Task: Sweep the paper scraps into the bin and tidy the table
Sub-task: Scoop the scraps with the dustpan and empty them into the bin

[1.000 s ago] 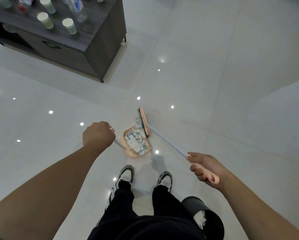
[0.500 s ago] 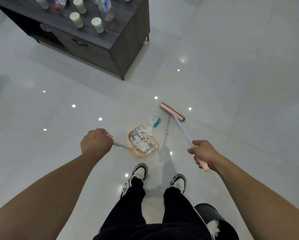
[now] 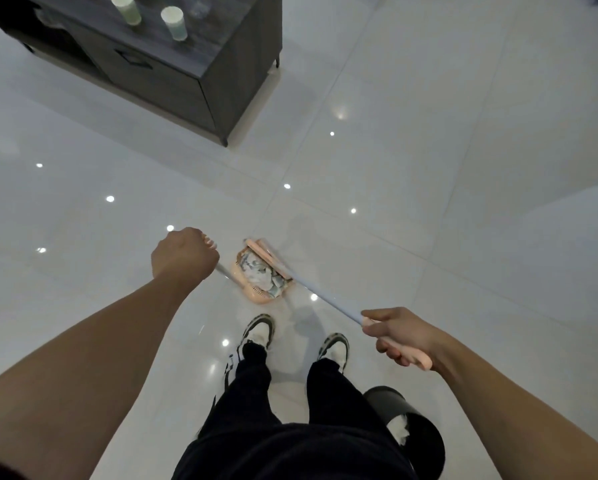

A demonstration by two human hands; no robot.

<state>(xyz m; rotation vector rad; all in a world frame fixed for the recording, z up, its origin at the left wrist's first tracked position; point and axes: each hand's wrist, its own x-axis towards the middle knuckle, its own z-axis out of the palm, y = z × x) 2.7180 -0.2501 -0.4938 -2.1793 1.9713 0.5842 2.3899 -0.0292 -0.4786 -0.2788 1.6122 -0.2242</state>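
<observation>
Head view is showing the right hand (image 3: 399,336) gripping the broom (image 3: 311,289) handle and the left hand (image 3: 185,254) clenching the dustpan (image 3: 256,295) handle; paper scraps (image 3: 261,276) are lying in the pan, broom head touching them. Sweeping seems nearly finished; next, likely tipping into the bin (image 3: 425,441) behind the right foot

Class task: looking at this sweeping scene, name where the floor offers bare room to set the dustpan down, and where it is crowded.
Bare tile lies left of the left hand and, more widely, right of the broom, beyond the cabinet. It is crowded around the shoes, where the dustpan holds paper scraps, and beside the bin at the right leg.
</observation>
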